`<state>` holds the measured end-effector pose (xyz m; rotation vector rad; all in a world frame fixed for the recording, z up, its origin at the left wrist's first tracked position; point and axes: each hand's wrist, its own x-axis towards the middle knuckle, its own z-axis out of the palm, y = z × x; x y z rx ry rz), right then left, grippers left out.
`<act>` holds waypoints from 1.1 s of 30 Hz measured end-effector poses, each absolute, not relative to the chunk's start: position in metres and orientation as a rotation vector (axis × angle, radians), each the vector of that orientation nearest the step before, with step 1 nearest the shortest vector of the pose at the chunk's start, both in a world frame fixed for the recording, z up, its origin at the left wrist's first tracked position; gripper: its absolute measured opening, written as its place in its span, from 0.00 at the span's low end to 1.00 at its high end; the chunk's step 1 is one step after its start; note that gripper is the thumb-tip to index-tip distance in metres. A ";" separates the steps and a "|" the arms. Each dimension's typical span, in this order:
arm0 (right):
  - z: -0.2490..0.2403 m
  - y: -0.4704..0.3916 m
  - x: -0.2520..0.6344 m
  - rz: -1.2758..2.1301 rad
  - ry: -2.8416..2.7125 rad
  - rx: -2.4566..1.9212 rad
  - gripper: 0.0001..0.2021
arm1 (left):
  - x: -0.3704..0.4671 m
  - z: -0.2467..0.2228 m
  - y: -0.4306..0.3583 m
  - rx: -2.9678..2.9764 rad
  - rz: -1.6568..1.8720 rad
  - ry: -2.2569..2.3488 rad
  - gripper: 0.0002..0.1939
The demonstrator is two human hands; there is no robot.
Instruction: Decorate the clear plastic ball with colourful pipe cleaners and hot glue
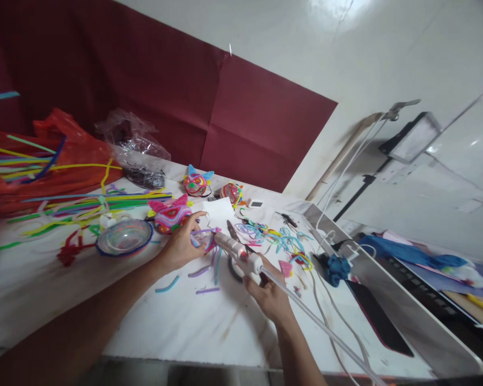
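My left hand (pixel 184 244) is closed round a small clear piece (pixel 202 239) with purple pipe cleaner along its edge. In my right hand (pixel 268 287) is a white glue gun (pixel 235 249), its nozzle at the purple edge of the clear piece. A long clear glue stick (pixel 306 312) sticks out of the gun's back. Just behind my left hand sits a pink striped animal figure (pixel 169 214). Short pipe cleaner pieces (pixel 167 284) in blue and purple lie on the white table below my hands. My palms hide part of both held things.
A clear bowl with a blue rim (pixel 124 237) stands at the left, near long pipe cleaners and a red plastic bag (pixel 70 153). Cut coloured pieces (pixel 285 238), white cables and a dark phone (pixel 378 316) lie at the right. Two decorated figures stand at the back.
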<state>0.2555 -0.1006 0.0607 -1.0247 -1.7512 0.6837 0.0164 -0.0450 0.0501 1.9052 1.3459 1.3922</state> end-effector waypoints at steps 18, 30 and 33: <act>0.054 -0.094 0.260 1.066 -1.426 -1.069 0.14 | 0.019 0.054 -0.047 1.891 1.406 1.309 0.37; 0.049 -0.096 0.271 1.141 -1.356 -1.023 0.12 | 0.014 0.059 -0.046 1.787 1.393 1.319 0.35; 0.050 -0.099 0.271 1.144 -1.384 -1.031 0.13 | 0.013 0.061 -0.044 1.703 1.393 1.300 0.33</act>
